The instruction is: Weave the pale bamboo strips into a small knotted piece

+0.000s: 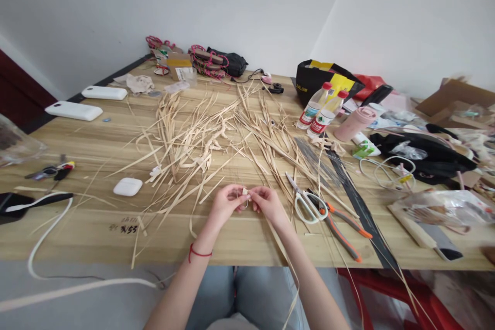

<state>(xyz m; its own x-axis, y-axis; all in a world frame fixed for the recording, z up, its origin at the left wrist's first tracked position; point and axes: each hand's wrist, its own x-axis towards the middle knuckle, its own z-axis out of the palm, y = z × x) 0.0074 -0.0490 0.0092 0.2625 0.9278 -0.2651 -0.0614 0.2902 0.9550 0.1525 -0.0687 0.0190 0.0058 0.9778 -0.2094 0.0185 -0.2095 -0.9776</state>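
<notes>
At the table's near side, my left hand [229,201] pinches a small pale piece of woven straw [245,192] between thumb and fingers. My right hand [267,203] meets it from the other side, its thumb and fingertips closed on the same piece. Fingers cover most of it, so its full shape is hidden. A long straw strip [285,255] trails beneath my right wrist and over the table edge. Beyond my hands lies a loose heap of straw strips [181,149], with a knobbly plaited straw piece [215,140] among them.
White-handled scissors [309,207] and orange-grey pliers [342,234] lie right of my right hand. Two red-capped bottles [324,116], a pink tumbler [355,124] and a black bag [309,82] stand farther right. A white earbud case [128,186] sits on the left.
</notes>
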